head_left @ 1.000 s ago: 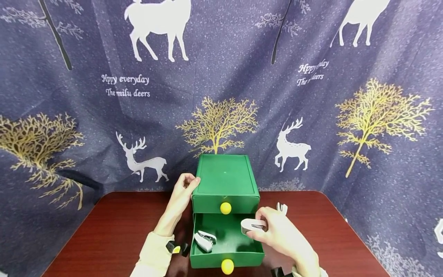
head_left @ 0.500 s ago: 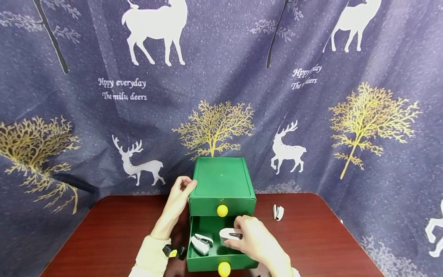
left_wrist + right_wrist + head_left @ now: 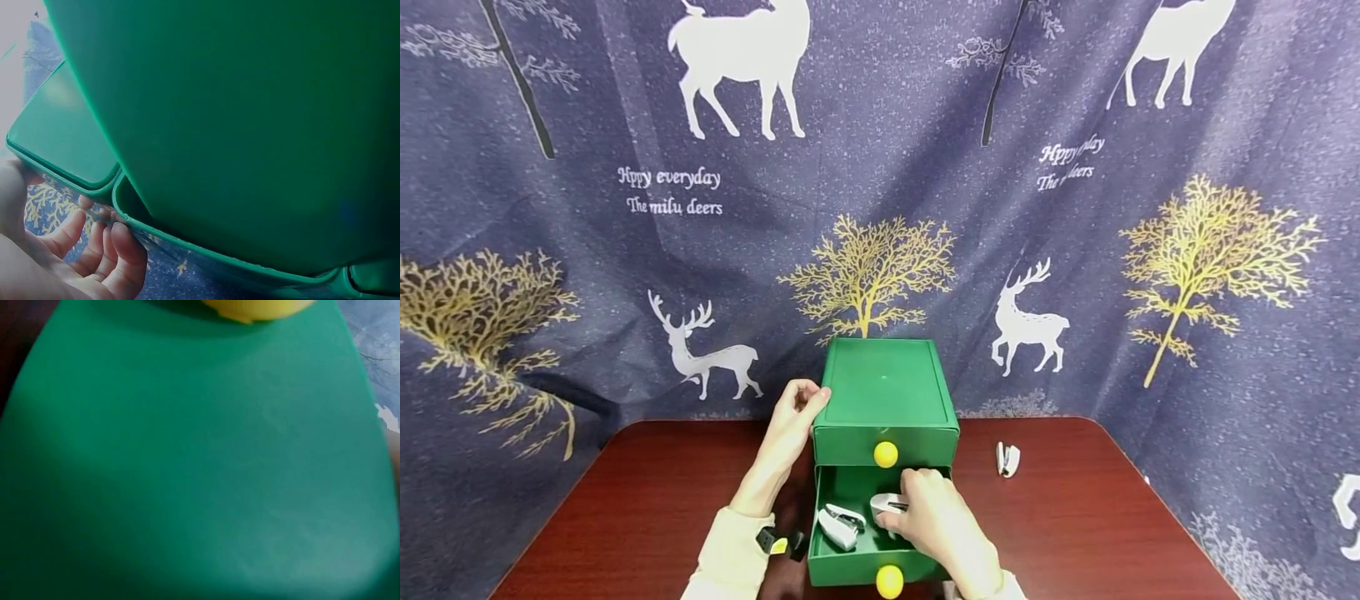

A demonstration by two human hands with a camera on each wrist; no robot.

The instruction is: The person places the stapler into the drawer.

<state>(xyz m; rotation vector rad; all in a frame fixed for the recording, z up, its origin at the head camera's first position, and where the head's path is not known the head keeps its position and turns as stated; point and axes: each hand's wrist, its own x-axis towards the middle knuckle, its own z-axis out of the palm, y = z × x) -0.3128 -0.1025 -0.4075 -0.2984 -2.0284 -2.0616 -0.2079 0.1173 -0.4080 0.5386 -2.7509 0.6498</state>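
Observation:
A green two-drawer box point(image 3: 887, 379) stands upright with its lower drawer point(image 3: 850, 571) pulled out. At the box's left side, my left hand point(image 3: 792, 425) holds on with its thumb at the top edge and bent fingers along the side; the left wrist view shows these fingers point(image 3: 128, 250) close up. Inside the lower drawer, my right hand point(image 3: 936, 512) grips a small white stapler point(image 3: 883, 504), partly hidden by the fingers. Left of it in the same drawer lies another white stapler point(image 3: 838, 529). The right wrist view shows a green drawer front point(image 3: 206, 450) and part of a yellow knob point(image 3: 259, 307).
A third white stapler point(image 3: 1008, 459) lies on the reddish-brown table point(image 3: 1075, 525), right of the box. Yellow round knobs mark the upper drawer front point(image 3: 842, 446) and the lower one. Behind the table hangs a dark blue cloth point(image 3: 880, 183) printed with deer and trees.
My right hand has moved left and down with its stapler, from the drawer's right edge to inside the drawer. The left hand has stayed at the box.

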